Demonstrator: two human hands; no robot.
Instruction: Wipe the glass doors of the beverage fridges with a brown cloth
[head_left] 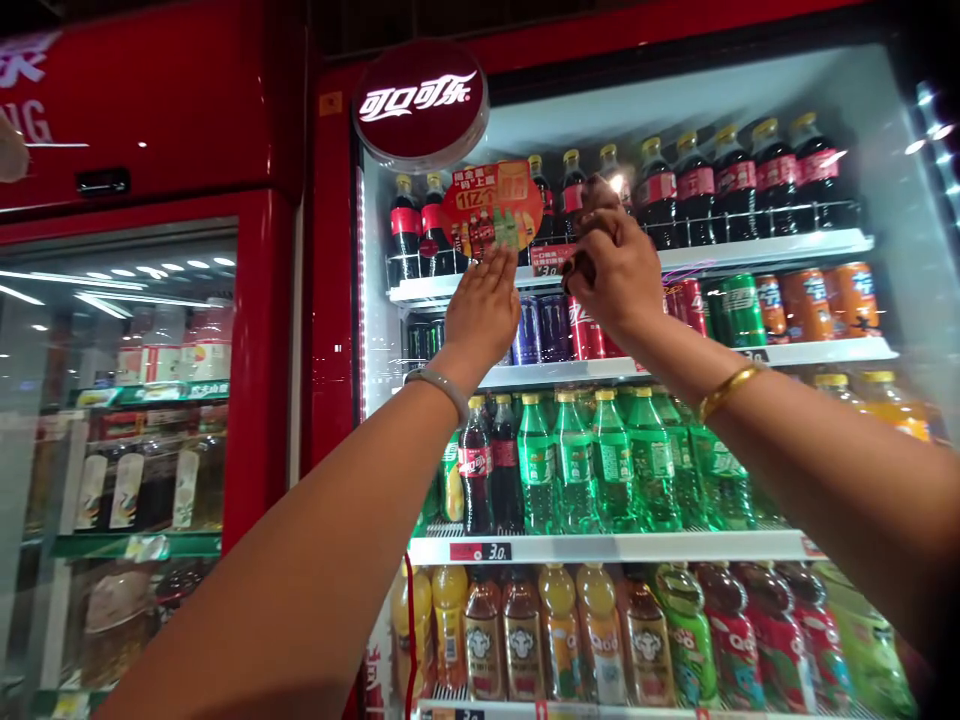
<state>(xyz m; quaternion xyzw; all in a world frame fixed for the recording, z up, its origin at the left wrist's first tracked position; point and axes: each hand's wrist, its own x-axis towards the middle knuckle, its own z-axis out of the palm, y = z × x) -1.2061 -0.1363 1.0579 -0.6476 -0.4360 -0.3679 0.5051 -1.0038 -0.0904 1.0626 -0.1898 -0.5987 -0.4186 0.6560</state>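
My left hand (486,305) lies with fingers stretched out and close together against the fridge's glass door. Its fingertips touch the lower edge of a red, rounded promotional sticker (491,195). To the right, my right hand (619,265) is at the glass with its fingers curled in. Whatever those fingers may hold is hidden, and a dim reflection of the hand shows just above them. Behind the glass, cola bottles (694,185) with yellow caps stand in a row on the top shelf.
A round red sign (420,100) juts out at the door's upper left. Lower shelves hold drink cans (742,308), green bottles (576,465) and juice bottles (557,635). Another red fridge (266,300) stands at the left, with drinks behind its glass.
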